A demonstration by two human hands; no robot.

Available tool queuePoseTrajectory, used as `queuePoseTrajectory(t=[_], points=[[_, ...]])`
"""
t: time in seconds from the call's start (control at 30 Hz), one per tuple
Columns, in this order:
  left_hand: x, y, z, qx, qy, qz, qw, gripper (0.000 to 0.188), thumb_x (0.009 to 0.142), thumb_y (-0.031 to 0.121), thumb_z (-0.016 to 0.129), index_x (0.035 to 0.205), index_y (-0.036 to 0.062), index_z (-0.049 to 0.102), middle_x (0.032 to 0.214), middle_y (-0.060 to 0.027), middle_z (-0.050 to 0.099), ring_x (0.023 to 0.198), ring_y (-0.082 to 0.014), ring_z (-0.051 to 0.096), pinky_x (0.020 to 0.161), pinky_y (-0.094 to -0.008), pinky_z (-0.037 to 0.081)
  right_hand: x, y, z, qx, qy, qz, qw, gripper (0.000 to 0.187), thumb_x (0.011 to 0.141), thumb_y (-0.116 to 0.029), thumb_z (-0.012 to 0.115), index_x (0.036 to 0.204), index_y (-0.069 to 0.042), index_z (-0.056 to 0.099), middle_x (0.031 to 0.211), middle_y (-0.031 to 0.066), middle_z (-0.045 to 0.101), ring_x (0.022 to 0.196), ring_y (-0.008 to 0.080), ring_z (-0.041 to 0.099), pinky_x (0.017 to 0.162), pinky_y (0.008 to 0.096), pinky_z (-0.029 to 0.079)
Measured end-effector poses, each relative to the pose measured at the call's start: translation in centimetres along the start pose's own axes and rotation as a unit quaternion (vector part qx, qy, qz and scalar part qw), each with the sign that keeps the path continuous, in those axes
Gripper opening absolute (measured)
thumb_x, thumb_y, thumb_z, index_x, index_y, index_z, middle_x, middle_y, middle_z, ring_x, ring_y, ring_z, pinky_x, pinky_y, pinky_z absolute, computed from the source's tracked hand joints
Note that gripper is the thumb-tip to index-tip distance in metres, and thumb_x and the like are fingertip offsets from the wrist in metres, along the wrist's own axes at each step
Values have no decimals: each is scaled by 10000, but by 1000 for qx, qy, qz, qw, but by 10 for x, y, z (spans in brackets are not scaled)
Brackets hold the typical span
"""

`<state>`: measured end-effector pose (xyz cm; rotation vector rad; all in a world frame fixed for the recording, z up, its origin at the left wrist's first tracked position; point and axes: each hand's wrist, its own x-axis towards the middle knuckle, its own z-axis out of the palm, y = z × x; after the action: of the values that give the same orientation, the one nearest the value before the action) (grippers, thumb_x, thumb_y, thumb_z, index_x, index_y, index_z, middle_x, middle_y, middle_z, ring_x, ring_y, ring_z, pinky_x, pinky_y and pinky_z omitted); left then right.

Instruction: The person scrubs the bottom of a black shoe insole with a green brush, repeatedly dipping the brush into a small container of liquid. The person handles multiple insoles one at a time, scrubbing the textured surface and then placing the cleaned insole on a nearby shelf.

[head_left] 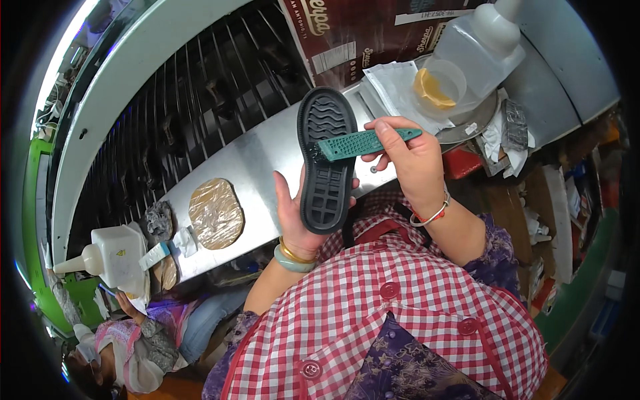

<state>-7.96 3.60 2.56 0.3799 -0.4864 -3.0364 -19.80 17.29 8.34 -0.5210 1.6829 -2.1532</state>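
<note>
A black shoe sole [327,180] rests on my left hand [297,217], its hollow, ribbed inner side turned up. The fingers wrap around its edges, thumb on the left and fingertips showing on the right. My right hand [410,150] pinches a green brush [360,145] by its narrow handle end. The brush lies slanted across the middle of the sole, its wide end over the hollow; the bristles are mostly hidden beneath it.
Behind a metal ledge [257,160] runs a rack of dark rollers [220,87]. A wrapped round pad [217,213] and a squeeze bottle [113,257] are at left. At the back right stand a bigger bottle [470,60], a clear cup [439,87] and a carton [373,37]. Another person [133,340] sits at lower left.
</note>
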Motion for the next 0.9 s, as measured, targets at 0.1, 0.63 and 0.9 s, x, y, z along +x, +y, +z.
queuePoseTrajectory(t=[0.1,0.63,0.9], points=[[-3,1,5,6,6,4,1000,829,848,731,180,1417,134,261,1272,-165,475,1065,-350,545,807,-425,525,-4,0,0,-20,-17,13,1000,215,931,-177,538,989,9,629,818,57,658,682,90,638,533,171,456],[-1,10,9,-48,-17,-46,998,836,851,727,192,1398,104,299,1293,-149,480,1163,-306,493,966,-468,424,-37,-26,11,-72,-158,37,984,160,899,-74,567,970,54,630,823,75,651,673,102,630,609,199,516],[-3,18,9,118,-75,-184,973,985,796,790,119,1352,7,338,1122,-191,547,941,-328,624,627,-343,565,8,-45,15,-140,-297,233,915,188,879,-177,612,924,4,638,760,52,631,567,81,624,408,148,405]])
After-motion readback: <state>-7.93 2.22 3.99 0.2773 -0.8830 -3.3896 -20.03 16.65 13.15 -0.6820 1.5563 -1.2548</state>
